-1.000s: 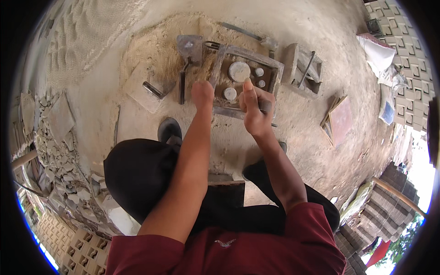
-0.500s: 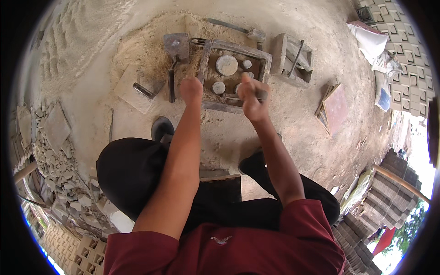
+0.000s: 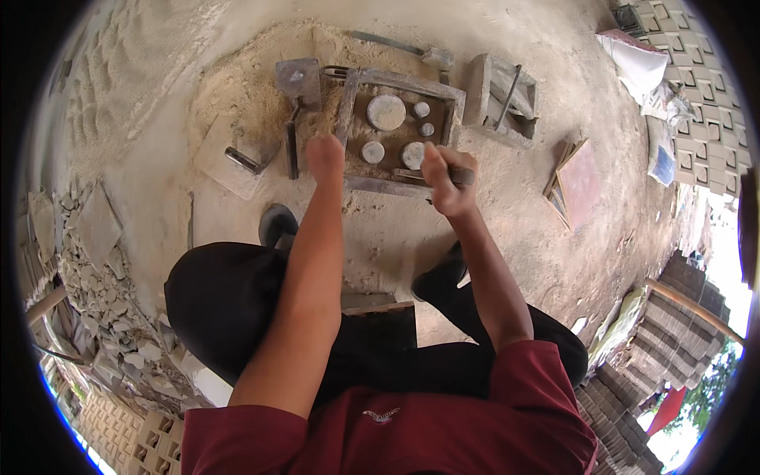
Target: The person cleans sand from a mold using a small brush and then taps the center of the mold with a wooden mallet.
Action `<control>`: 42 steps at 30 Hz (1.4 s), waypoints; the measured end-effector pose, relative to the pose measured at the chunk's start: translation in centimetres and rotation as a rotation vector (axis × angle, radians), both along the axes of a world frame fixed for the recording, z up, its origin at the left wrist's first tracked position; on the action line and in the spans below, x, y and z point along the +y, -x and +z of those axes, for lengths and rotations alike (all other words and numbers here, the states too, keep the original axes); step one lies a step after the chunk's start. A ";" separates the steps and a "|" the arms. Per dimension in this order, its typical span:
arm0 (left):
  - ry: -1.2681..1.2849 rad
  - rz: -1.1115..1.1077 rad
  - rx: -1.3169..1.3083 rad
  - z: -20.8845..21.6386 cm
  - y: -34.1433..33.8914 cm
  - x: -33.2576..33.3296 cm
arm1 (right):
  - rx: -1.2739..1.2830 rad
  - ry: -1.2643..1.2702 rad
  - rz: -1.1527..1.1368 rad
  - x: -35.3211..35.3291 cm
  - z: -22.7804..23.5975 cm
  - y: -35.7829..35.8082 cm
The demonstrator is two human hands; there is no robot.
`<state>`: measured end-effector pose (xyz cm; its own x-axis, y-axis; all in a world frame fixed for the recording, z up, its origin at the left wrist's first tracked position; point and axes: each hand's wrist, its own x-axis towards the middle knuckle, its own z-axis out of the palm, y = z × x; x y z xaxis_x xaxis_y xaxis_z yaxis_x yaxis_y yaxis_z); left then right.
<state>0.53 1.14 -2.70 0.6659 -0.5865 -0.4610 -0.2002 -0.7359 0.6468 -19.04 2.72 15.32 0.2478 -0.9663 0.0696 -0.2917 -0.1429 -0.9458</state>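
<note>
Draws the right hand (image 3: 449, 176) back toward the near right corner of a shallow, dusty frame (image 3: 382, 185), clenching the dark handle (image 3: 462, 176) of a flat-bladed tool (image 3: 409, 173) with thumb and fingers wrapped tightly round. Half a second ago, hid part of the right-hand cluster inside the frame; now leaves five pale round pieces in plain view: a large disc (image 3: 386, 113) toward the far side, two small discs (image 3: 422, 110) at right, a medium disc (image 3: 372, 152) near the left hand (image 3: 325, 156) and a fellow medium piece (image 3: 412, 154) beside the blade. Points the blade left from the fist, between that last piece and the near rim; cannot tell whether touching either. Keeps the left hand curled at the frame's near left corner, beside a grey trowel (image 3: 299, 83); cannot tell, through blur and angle, whether gripping anything. Suggests, as a judgement, work turning to the near edge, with the discs undisturbed
</note>
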 end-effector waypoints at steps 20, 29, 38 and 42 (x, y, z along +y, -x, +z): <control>-0.060 0.016 -0.045 0.7 -1.0 0.4 | -0.191 -0.090 -0.068 1.4 0.3 -3.6; -0.127 0.004 0.084 2.7 -0.7 -0.2 | -0.124 -0.057 0.009 0.1 1.7 -6.7; -0.047 0.053 0.060 2.1 -0.2 0.1 | -0.126 -0.201 0.029 -0.6 2.9 -5.3; -0.037 0.001 0.061 1.9 -0.8 0.5 | -0.016 -0.177 0.040 -0.5 1.5 -4.2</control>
<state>1.30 1.61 -0.82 0.6364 -0.5677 -0.5221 -0.1607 -0.7596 0.6302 -14.80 2.18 16.78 0.2862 -0.9533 -0.0961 -0.2738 0.0148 -0.9617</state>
